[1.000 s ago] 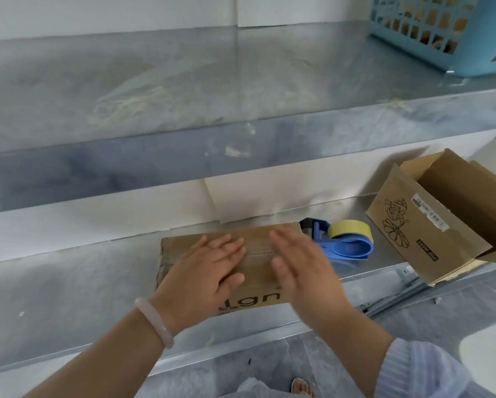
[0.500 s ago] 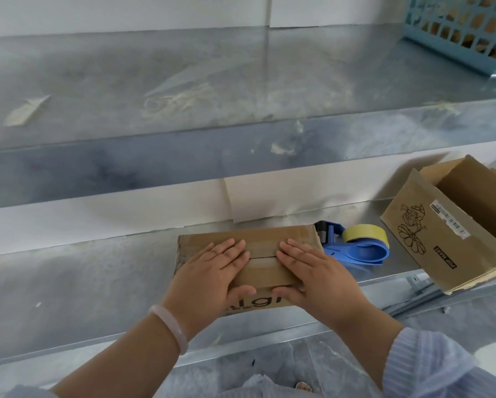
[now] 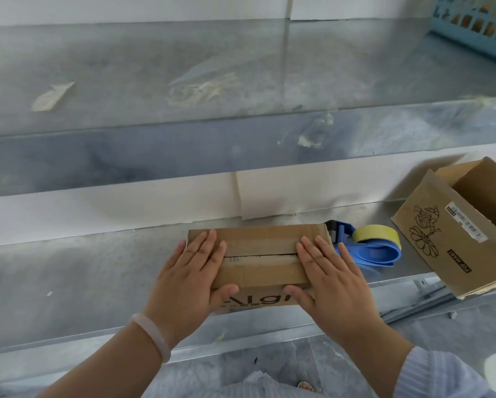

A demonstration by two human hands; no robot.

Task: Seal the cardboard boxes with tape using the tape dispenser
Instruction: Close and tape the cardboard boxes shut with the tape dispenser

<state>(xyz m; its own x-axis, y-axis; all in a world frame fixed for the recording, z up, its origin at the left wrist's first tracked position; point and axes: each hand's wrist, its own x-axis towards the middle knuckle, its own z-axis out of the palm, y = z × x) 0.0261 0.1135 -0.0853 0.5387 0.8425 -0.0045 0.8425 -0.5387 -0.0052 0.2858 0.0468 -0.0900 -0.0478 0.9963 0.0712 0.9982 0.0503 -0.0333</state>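
Observation:
A small flat cardboard box (image 3: pixel 259 254) lies on the lower metal shelf (image 3: pixel 83 268), its two top flaps closed with a dark seam running across. My left hand (image 3: pixel 192 274) presses flat on the box's left end, thumb on the printed front face. My right hand (image 3: pixel 330 277) presses flat on the right end, thumb also on the front. Just right of the box lies a blue tape dispenser (image 3: pixel 367 249) with a yellow tape roll (image 3: pixel 376 234), on its side and untouched.
A larger open cardboard box (image 3: pixel 453 237) with a flower drawing and a barcode label lies tipped at the right end of the shelf. An upper metal shelf (image 3: pixel 212 81) overhangs, with a blue plastic basket (image 3: pixel 473 24) at its far right.
Both hands came down onto the box top and then slid apart, from the middle to the two ends. The seam between the flaps now shows.

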